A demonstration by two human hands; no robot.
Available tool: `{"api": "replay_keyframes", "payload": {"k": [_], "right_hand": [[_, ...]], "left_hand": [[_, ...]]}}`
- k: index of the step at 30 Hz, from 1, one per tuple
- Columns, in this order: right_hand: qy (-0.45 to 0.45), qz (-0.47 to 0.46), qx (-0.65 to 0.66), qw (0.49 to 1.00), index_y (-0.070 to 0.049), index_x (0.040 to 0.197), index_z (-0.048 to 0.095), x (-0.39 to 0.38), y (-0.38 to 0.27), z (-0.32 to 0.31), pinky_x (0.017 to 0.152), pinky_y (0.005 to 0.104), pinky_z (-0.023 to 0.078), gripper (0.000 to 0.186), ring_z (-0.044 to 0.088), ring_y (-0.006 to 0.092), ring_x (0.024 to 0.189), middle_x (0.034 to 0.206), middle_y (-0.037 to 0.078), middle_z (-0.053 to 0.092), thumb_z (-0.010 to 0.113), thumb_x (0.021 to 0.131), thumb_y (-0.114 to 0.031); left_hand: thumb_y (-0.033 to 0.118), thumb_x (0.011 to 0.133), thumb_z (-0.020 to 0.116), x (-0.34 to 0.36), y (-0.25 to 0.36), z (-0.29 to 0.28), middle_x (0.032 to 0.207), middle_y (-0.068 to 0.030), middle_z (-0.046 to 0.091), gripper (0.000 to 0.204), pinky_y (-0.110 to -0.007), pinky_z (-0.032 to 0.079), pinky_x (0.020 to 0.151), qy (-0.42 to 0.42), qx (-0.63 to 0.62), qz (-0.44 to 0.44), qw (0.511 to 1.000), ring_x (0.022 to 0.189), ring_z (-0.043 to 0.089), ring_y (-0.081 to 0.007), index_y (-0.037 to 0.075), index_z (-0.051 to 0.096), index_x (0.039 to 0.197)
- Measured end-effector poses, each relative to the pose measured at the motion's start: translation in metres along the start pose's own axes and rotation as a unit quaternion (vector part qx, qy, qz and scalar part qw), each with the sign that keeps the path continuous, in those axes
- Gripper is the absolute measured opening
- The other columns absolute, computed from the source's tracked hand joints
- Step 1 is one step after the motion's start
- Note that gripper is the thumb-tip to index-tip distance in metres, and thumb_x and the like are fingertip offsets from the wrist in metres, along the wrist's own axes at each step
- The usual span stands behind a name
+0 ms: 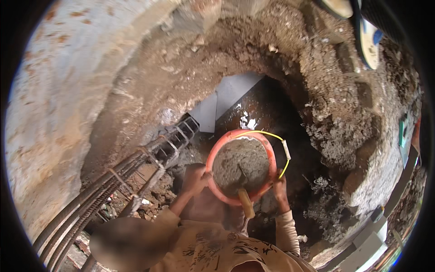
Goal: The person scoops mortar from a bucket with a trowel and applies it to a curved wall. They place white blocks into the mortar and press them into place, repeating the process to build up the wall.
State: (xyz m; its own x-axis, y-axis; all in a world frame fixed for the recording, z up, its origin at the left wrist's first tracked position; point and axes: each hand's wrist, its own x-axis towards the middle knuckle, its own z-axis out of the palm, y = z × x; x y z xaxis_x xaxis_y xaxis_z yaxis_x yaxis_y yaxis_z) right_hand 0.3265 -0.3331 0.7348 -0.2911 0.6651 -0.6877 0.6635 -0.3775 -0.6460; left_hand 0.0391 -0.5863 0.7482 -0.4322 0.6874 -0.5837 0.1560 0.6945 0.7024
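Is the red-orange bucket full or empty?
Apparently nearly full: grey mix spreads across the inside of the bucket, close to its top; depth is hidden.

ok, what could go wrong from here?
1. Spill: the orange-red bucket is loaded with grey mix; it could tip if the left hand or right hand loses its grip.
2. Knock: the wooden handle juts over the near rim and might get bumped.
3. Snag: the rebar looks close to the left forearm and might catch it.

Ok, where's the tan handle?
Head view, below and right of centre: the tan handle crosses the near rim of the red bucket, left of the right hand.
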Motion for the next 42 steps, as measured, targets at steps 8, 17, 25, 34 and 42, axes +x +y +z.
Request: {"api": "replay_keyframes", "payload": {"k": [8,17,25,34,42], "right_hand": [[0.031,0.111,-0.021,0.993,0.002,0.099,0.066,0.186,0.162,0.036,0.053,0.0448,0.054,0.034,0.069,0.0283,0.063,0.075,0.012,0.068,0.056,0.094,-0.03],[0.038,0.028,-0.046,0.998,-0.002,0.081,0.064,0.456,0.288,-0.008,0.05,0.0406,0.056,0.027,0.062,0.0228,0.054,0.069,0.009,0.062,0.051,0.094,-0.021],[0.035,-0.038,-0.078,0.996,-0.005,0.09,0.064,0.612,0.311,-0.009,0.059,0.0414,0.058,0.023,0.065,0.0238,0.065,0.081,0.011,0.066,0.054,0.098,-0.025],[-0.011,0.066,-0.101,0.993,-0.004,0.125,0.058,0.69,0.373,-0.008,0.09,0.0449,0.057,0.045,0.063,0.0302,0.109,0.124,0.014,0.06,0.055,0.101,-0.042],[-0.015,-0.075,-0.106,0.991,-0.004,0.141,0.047,0.583,0.331,-0.005,0.087,0.0433,0.056,0.063,0.061,0.0276,0.115,0.133,0.013,0.057,0.063,0.098,-0.047]], "left_hand": [[0.028,0.094,0.057,0.181,-0.101,0.123,0.098,-0.0205,0.071,0.03,-0.051,0.052,0.082,-0.019,0.067,-0.085,0.994,0.094,0.069,-0.0399,0.004,0.071,0.107],[0.036,0.094,0.053,0.404,-0.16,0.268,0.113,-0.0161,0.072,0.037,-0.05,0.052,0.097,-0.01,0.021,-0.171,0.985,0.106,0.068,-0.0384,0.017,0.07,0.122],[0.036,0.093,0.054,0.54,-0.202,0.325,0.118,-0.0144,0.071,0.038,-0.05,0.054,0.095,0.067,0.0,-0.175,0.982,0.11,0.067,-0.0374,0.02,0.068,0.125],[0.038,0.094,0.057,0.568,-0.256,0.357,0.11,-0.0205,0.071,0.037,-0.052,0.053,0.09,0.096,-0.025,-0.116,0.988,0.103,0.067,-0.0435,0.01,0.068,0.116],[0.041,0.094,0.061,0.524,-0.244,0.34,0.105,-0.0175,0.073,0.037,-0.05,0.054,0.087,0.087,-0.021,-0.092,0.992,0.1,0.069,-0.0393,0.008,0.069,0.109]]}}
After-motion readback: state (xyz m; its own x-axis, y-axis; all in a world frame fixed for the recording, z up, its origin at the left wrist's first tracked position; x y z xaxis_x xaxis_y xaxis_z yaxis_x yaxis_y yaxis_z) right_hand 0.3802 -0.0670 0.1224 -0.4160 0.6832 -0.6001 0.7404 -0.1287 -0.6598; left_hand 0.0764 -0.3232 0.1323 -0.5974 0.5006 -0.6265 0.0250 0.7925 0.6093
